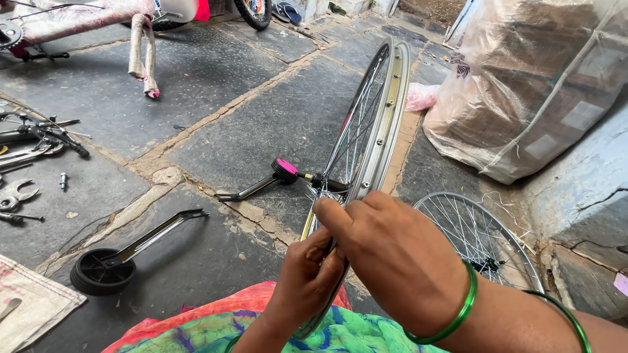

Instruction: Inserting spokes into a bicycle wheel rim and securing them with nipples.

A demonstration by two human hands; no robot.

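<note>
Two hands on upright bicycle wheel rim [379,124], stood on edge over lap, near end between them. Left hand [307,281] fingers closed around rim edge; right hand [392,252] fingers pinched narrow on rim near spokes. Risks, as judgement: slipping off thin rim, tipping onto second wheel [484,242] flat on stone floor [216,85]; fingertip pinched among spokes; training wheel [104,268] near.

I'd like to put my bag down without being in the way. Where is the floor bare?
The stone floor is bare between the pink bike frame and the upright wheel rim. It is crowded at the left by the tools and the training wheel, and at the right between the flat wheel and the wrapped bundle.
</note>
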